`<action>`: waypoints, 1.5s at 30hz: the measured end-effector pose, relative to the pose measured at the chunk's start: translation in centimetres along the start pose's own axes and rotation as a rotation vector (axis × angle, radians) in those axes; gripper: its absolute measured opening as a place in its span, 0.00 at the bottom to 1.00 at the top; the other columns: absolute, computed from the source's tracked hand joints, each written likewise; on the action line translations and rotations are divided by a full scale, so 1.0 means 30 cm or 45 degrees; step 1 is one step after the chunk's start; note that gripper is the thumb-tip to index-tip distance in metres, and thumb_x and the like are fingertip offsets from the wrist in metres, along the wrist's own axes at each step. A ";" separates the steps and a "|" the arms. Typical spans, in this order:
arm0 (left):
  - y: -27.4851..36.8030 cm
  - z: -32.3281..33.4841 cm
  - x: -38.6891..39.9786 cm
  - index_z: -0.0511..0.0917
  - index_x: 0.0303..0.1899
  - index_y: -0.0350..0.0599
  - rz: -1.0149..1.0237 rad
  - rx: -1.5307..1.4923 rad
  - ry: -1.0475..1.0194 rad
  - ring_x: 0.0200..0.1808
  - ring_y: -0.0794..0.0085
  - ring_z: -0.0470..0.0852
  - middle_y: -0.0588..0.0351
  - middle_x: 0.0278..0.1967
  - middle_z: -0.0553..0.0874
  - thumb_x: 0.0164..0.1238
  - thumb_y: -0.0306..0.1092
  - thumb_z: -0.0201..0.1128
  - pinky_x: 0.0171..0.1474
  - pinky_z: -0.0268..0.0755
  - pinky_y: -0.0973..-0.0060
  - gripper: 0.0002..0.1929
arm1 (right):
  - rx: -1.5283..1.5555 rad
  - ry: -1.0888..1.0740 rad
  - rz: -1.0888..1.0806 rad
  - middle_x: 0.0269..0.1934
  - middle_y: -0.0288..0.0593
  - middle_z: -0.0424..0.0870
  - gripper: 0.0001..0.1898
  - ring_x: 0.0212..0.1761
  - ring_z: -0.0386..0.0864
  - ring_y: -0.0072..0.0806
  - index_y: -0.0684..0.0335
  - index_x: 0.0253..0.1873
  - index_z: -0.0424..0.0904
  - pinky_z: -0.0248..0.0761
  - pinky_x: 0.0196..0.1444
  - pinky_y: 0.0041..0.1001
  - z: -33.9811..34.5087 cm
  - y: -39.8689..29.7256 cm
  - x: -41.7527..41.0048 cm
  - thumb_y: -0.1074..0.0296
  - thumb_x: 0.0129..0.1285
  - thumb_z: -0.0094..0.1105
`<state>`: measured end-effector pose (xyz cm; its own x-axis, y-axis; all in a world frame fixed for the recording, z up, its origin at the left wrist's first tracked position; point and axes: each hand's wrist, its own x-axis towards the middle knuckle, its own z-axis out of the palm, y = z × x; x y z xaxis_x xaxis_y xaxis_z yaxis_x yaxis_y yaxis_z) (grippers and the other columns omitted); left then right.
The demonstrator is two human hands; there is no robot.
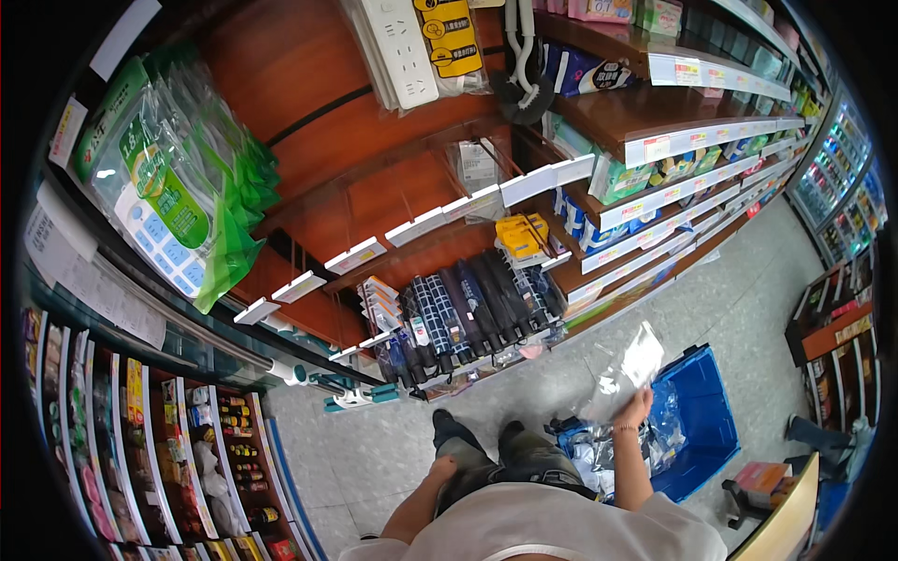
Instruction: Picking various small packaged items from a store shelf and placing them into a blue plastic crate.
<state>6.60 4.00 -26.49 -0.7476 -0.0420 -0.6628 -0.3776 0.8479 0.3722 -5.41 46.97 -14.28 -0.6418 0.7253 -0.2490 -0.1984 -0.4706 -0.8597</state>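
My right hand [633,409], with a beaded bracelet at the wrist, grips a clear plastic packet [635,361] by its near end. The packet catches a bright glare, so its contents are hard to make out. Below it stands a blue plastic crate [704,431] on the floor, holding several clear-wrapped packets [663,421]. My left hand [443,468] is by my left thigh; its fingers are too small and hidden to read. In front of me, peg hooks with white label holders [414,228] run along a brown shelf back, many of them bare.
Folded umbrellas [466,308] hang low ahead. Bagged power strips [168,203] hang at left, near a white-and-teal mop [358,394]. Stocked shelves [673,203] run off right towards drink fridges [835,165]. Another person's leg [817,435] shows at far right, near a stool-like board [779,515].
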 end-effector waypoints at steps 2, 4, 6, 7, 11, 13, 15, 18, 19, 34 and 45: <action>-0.009 0.012 0.003 0.77 0.28 0.44 0.037 0.022 0.069 0.37 0.56 0.75 0.47 0.32 0.78 0.47 0.39 0.47 0.40 0.66 0.65 0.13 | -0.046 0.282 0.037 0.39 0.42 0.71 0.12 0.39 0.69 0.28 0.66 0.45 0.64 0.64 0.41 0.24 -0.176 0.023 -0.051 0.69 0.56 0.43; -0.014 0.010 0.001 0.77 0.28 0.44 0.041 0.013 0.055 0.36 0.56 0.75 0.47 0.32 0.78 0.47 0.39 0.47 0.40 0.66 0.65 0.12 | -0.222 0.613 0.057 0.39 0.45 0.71 0.14 0.38 0.69 0.30 0.67 0.45 0.64 0.64 0.42 0.26 -0.313 0.048 -0.095 0.67 0.56 0.43; -0.014 0.007 0.014 0.77 0.28 0.45 0.055 0.005 0.041 0.36 0.56 0.75 0.47 0.32 0.78 0.47 0.39 0.48 0.40 0.66 0.66 0.12 | -0.370 0.907 0.079 0.41 0.46 0.71 0.16 0.38 0.69 0.32 0.67 0.47 0.64 0.64 0.43 0.28 -0.440 0.066 -0.132 0.65 0.55 0.44; -0.013 0.010 0.033 0.77 0.29 0.45 0.043 0.006 0.030 0.36 0.57 0.75 0.47 0.32 0.78 0.47 0.39 0.48 0.40 0.67 0.66 0.12 | -0.426 1.028 0.098 0.42 0.46 0.70 0.17 0.39 0.69 0.33 0.68 0.47 0.64 0.63 0.43 0.28 -0.523 0.079 -0.139 0.64 0.55 0.45; 0.020 -0.001 0.054 0.77 0.29 0.46 0.064 -0.015 0.009 0.37 0.57 0.75 0.47 0.32 0.78 0.47 0.40 0.48 0.40 0.67 0.66 0.12 | -0.561 0.966 0.311 0.43 0.47 0.70 0.18 0.39 0.69 0.32 0.70 0.48 0.64 0.63 0.43 0.28 -0.789 0.175 -0.150 0.65 0.55 0.44; -0.003 0.000 0.040 0.77 0.29 0.46 0.002 -0.028 0.025 0.36 0.57 0.75 0.48 0.32 0.78 0.48 0.40 0.48 0.40 0.67 0.66 0.12 | -0.995 1.173 0.655 0.43 0.45 0.70 0.17 0.39 0.69 0.31 0.66 0.49 0.64 0.63 0.42 0.26 -0.643 0.060 -0.205 0.71 0.53 0.40; 0.013 -0.006 0.038 0.77 0.29 0.46 -0.026 -0.045 0.029 0.36 0.57 0.76 0.48 0.32 0.78 0.48 0.40 0.48 0.39 0.67 0.66 0.12 | -1.207 1.276 0.807 0.43 0.45 0.70 0.17 0.39 0.69 0.30 0.64 0.49 0.64 0.63 0.41 0.25 -0.495 -0.009 -0.222 0.74 0.52 0.38; -0.006 -0.007 0.031 0.76 0.28 0.46 -0.045 -0.044 0.051 0.35 0.57 0.76 0.49 0.31 0.78 0.48 0.40 0.49 0.39 0.67 0.66 0.11 | -0.759 0.605 -0.091 0.42 0.41 0.70 0.16 0.40 0.69 0.28 0.63 0.48 0.64 0.62 0.42 0.22 -0.356 0.024 -0.125 0.79 0.51 0.42; 0.019 -0.011 0.045 0.76 0.28 0.47 0.017 -0.046 0.051 0.35 0.58 0.76 0.49 0.30 0.78 0.48 0.40 0.49 0.38 0.67 0.66 0.11 | -0.413 0.378 -0.203 0.41 0.40 0.69 0.16 0.39 0.68 0.24 0.63 0.47 0.65 0.62 0.40 0.20 -0.377 0.061 -0.020 0.79 0.51 0.43; -0.086 0.026 0.054 0.77 0.25 0.46 -0.040 -0.237 0.146 0.32 0.60 0.76 0.50 0.27 0.79 0.47 0.37 0.47 0.36 0.67 0.69 0.11 | -1.040 -1.105 -1.205 0.43 0.49 0.69 0.19 0.45 0.68 0.32 0.69 0.48 0.62 0.63 0.45 0.26 1.375 -0.048 0.234 0.74 0.50 0.51; -0.084 0.001 -0.029 0.78 0.29 0.47 -0.237 -0.571 0.139 0.32 0.64 0.77 0.52 0.29 0.79 0.47 0.34 0.46 0.38 0.68 0.72 0.12 | -0.623 -1.231 -0.321 0.28 0.36 0.77 0.12 0.31 0.73 0.20 0.62 0.36 0.73 0.65 0.33 0.19 1.553 0.022 0.248 0.64 0.46 0.59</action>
<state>8.23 1.90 -26.86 -0.6887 -0.2465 -0.6818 -0.6902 0.5106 0.5127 -44.83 28.63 4.07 -0.9737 -0.0249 0.2265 -0.2273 0.0384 -0.9731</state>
